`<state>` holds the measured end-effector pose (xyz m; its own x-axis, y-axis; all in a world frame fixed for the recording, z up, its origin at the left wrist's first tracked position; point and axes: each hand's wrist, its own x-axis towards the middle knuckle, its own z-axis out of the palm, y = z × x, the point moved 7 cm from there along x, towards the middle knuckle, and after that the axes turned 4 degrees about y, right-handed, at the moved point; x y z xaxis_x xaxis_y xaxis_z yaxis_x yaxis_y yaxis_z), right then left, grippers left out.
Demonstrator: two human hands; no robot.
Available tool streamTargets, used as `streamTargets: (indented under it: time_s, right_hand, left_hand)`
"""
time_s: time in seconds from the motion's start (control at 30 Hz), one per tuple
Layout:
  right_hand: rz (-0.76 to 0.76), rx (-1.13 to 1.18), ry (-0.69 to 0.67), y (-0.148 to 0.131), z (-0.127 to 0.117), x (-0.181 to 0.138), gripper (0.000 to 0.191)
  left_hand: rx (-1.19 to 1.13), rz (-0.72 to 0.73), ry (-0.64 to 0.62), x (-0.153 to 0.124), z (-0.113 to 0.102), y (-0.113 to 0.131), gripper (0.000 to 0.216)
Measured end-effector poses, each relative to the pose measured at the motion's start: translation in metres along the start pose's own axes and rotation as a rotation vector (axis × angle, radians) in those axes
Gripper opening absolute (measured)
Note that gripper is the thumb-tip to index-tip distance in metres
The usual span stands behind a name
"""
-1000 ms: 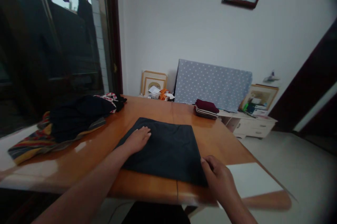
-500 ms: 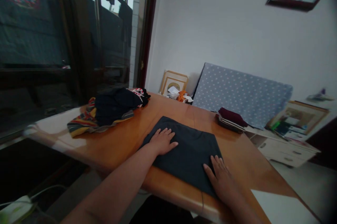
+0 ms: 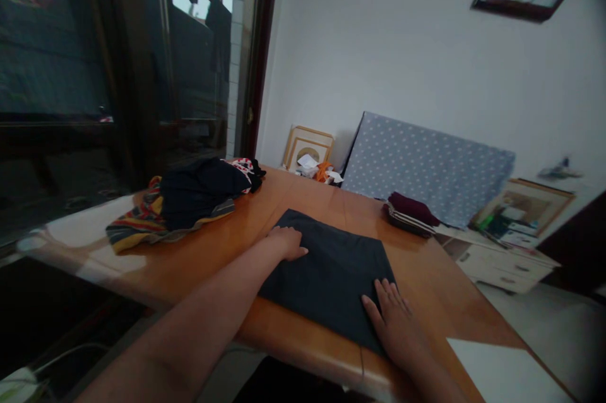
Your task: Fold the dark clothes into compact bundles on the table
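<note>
Our left hand (image 3: 287, 243) rests on the upper left part of a dark folded cloth (image 3: 326, 283), thumb standing out to the right; the fingers are foreshortened, so we cannot tell whether they press flat or pinch some fabric. Our right hand (image 3: 391, 324) lies along the cloth's right side toward the near corner, fingers spread and thumb apart, palm down. With a hand on each side, we seem to be holding the cloth flat and steadying its edges.

The cloth lies at the near edge of the wooden worktop (image 3: 426, 283), directly before us, probably so that both arms reach it easily. Near right, a white sheet (image 3: 506, 365) lies apart from the cloth. To the left is a loose heap of clothes (image 3: 199, 191), dark, striped and patterned, likely set aside to leave us room. Far right, a folded stack (image 3: 411, 210) with maroon on top sits squarely, perhaps placed there to be out of our arms' way.
</note>
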<state>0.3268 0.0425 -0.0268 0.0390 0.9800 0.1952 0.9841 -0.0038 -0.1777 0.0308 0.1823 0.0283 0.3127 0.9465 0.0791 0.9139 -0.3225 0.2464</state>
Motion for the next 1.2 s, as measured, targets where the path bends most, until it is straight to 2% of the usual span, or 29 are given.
streamTargets:
  time_s: [0.13,0.27,0.4,0.53,0.67,0.77,0.87,1.0,1.1,1.2]
  right_hand:
    - [0.013,0.049,-0.001,-0.002,-0.007,0.0,0.079]
    - [0.026,0.204,-0.008,0.012,-0.022,0.018,0.067]
    - [0.086,0.342,0.099,0.041,-0.045,0.067,0.053]
    - [0.083,0.327,0.183,0.054,-0.056,0.13,0.043]
    - [0.039,0.189,0.181,0.049,-0.049,0.182,0.043]
    - [0.007,0.071,0.142,0.047,-0.034,0.206,0.045]
    - [-0.009,0.008,0.102,0.048,-0.02,0.216,0.04]
    - [0.003,0.021,0.066,0.054,-0.013,0.214,0.022]
    - [0.024,0.065,0.135,0.058,-0.018,0.209,0.016]
    - [0.089,0.151,0.193,0.066,-0.022,0.205,0.018]
  left_hand:
    - [-0.01,0.003,0.111,0.031,-0.02,0.002,0.041]
    - [-0.061,-0.002,0.209,0.063,-0.025,-0.009,0.036]
    - [-0.101,-0.036,0.281,0.093,-0.02,-0.031,0.041]
    - [-0.124,-0.026,0.315,0.111,-0.009,-0.041,0.042]
    - [-0.132,-0.027,0.328,0.117,0.004,-0.044,0.043]
    - [-0.123,-0.054,0.325,0.119,0.01,-0.05,0.043]
    - [-0.075,-0.07,0.301,0.12,0.015,-0.056,0.039]
    - [-0.03,-0.073,0.305,0.12,0.015,-0.058,0.025]
    - [-0.062,-0.073,0.349,0.117,0.01,-0.057,0.021]
    - [-0.091,-0.065,0.418,0.113,0.001,-0.055,0.021]
